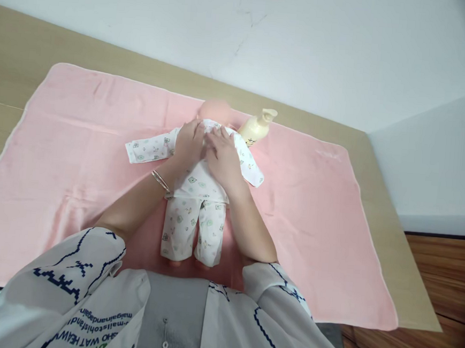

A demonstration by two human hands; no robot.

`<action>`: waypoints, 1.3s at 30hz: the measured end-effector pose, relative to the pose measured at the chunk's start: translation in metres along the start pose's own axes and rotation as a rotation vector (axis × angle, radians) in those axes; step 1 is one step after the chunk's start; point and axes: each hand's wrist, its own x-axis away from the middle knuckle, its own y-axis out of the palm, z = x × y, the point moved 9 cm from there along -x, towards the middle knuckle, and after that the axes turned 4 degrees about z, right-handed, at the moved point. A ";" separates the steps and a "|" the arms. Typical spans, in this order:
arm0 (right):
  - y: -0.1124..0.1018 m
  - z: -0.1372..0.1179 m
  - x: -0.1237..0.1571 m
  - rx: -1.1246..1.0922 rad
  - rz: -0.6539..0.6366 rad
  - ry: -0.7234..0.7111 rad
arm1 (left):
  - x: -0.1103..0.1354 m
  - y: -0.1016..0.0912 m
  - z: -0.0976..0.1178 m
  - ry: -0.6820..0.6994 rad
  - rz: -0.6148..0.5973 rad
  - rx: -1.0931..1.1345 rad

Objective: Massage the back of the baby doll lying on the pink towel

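A baby doll lies on its back, its head away from me, dressed in a white patterned shirt and matching trousers. My left hand is closed on the shirt's upper chest near the collar, fingers bent inward. Close beside it, my right hand has its fingers bent onto the same cloth at the front opening. The fingertips are partly hidden, so any small fastener between them cannot be made out. Both sleeves spread out sideways, and the doll's feet barely show below the trouser hems.
A cream pump bottle stands just right of the doll's head. Under everything is a pink blanket on a wooden table. A white wall rises behind the table, and wood flooring shows at right.
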 end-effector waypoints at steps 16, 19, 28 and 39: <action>0.016 0.045 -0.011 0.092 -0.058 0.104 | 0.002 0.006 -0.022 -0.011 0.042 -0.005; 0.013 0.025 0.004 0.160 -0.126 0.092 | 0.003 0.004 -0.021 -0.011 0.050 -0.004; 0.018 0.004 0.003 0.155 -0.229 -0.114 | 0.001 0.006 -0.023 0.014 0.064 0.018; 0.018 0.017 0.002 0.256 0.084 0.094 | 0.000 0.006 -0.022 -0.008 0.038 -0.008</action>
